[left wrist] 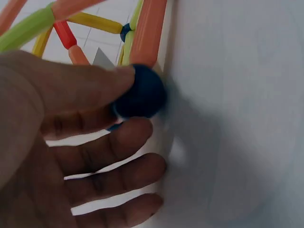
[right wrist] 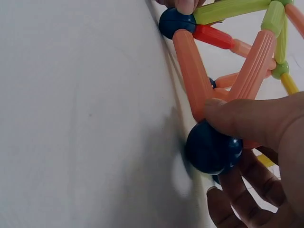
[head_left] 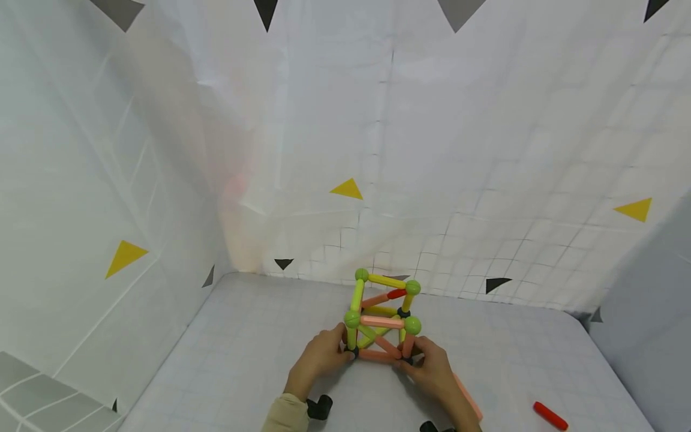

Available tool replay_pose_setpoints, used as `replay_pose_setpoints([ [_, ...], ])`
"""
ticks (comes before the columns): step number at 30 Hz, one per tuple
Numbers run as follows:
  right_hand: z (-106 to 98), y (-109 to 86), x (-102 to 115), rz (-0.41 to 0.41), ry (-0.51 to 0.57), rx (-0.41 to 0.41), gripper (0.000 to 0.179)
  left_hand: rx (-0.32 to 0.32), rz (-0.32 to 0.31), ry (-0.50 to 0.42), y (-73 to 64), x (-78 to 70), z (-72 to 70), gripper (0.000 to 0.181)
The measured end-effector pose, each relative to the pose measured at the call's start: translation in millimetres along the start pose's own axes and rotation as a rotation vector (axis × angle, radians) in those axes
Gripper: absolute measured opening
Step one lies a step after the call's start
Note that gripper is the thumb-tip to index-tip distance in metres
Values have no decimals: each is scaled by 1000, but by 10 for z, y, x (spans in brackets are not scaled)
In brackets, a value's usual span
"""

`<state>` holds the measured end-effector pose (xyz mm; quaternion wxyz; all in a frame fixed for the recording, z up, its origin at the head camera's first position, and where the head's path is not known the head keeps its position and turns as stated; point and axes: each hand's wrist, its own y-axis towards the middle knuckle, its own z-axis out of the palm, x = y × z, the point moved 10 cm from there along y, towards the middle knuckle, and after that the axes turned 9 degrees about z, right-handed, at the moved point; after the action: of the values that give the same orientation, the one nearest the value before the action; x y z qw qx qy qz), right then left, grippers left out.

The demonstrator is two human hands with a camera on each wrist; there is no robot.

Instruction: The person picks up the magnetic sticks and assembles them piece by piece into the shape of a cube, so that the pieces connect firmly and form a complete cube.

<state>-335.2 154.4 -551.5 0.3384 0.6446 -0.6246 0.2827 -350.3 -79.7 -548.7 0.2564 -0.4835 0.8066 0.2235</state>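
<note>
A box-like frame of building rods (head_left: pixel 382 322) and balls stands on the table in the head view, its rods yellow, lime, salmon and red. Green balls (head_left: pixel 412 325) mark its upper corners, dark blue ones the lower corners. My left hand (head_left: pixel 318 355) pinches the front-left lower ball (left wrist: pixel 141 92) between thumb and index finger; the other fingers spread below it in the left wrist view. At the front-right lower corner, my right hand (head_left: pixel 433 371) grips another dark blue ball (right wrist: pixel 211 147), thumb on top where salmon rods join it.
On the table (head_left: pixel 243 336), a loose red rod (head_left: pixel 550 416) lies at the front right. A salmon rod (head_left: pixel 468 397) is partly hidden behind the right forearm. A black piece (head_left: pixel 321 408) sits by the left wrist. White sheeting (head_left: pixel 302 150) rises behind.
</note>
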Motion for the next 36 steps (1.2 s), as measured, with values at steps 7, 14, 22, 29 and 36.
replay_pose_setpoints([
  [7,73,-21,94,-33,-19,110,34,-236,-17,-13,4,6,-75,24],
  [14,329,-156,282,-15,16,358,41,-470,-43,-189,-6,105,-86,30],
  [22,712,-325,532,-7,307,602,89,-229,142,-587,162,66,229,86],
  [29,163,-189,455,-39,113,166,23,-295,161,-461,153,12,207,72],
  [36,-467,-107,144,120,-117,-275,40,-452,144,-258,118,-102,89,55],
])
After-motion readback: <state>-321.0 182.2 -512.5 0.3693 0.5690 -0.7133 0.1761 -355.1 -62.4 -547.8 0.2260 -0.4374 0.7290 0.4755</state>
